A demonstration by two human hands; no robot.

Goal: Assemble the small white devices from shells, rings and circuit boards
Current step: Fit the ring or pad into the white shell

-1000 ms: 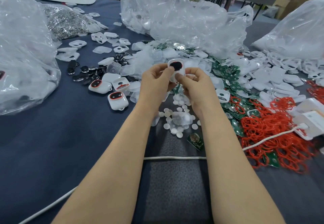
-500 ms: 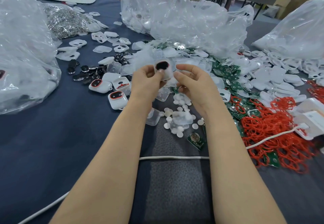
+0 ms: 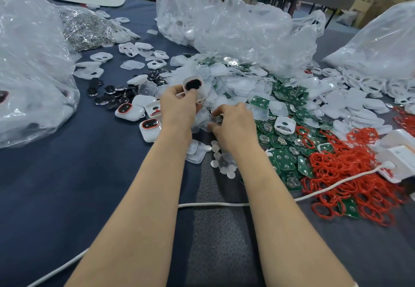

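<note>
My left hand (image 3: 179, 107) holds a white shell (image 3: 195, 86) with a dark oval opening, raised above the parts pile. My right hand (image 3: 233, 125) is lower, its fingers curled down onto the heap of clear plastic covers (image 3: 226, 89); what the fingertips pinch is blurred. Green circuit boards (image 3: 283, 158) lie to the right of it, red rings (image 3: 350, 174) further right. Finished white devices with red rings (image 3: 150, 127) sit left of my left hand. Small white discs (image 3: 222, 163) lie under my right wrist.
Large clear plastic bags stand at the left (image 3: 29, 62), back centre (image 3: 235, 28) and right (image 3: 381, 46). Black oval lenses (image 3: 110, 98) and a pile of metal parts (image 3: 87, 28) lie at the left. A white cable (image 3: 213, 204) crosses under my arms. A white box (image 3: 402, 154) sits at right.
My right hand let go of the shell and dropped to the pile of clear covers. My left hand carried the shell alone slightly left and up.
</note>
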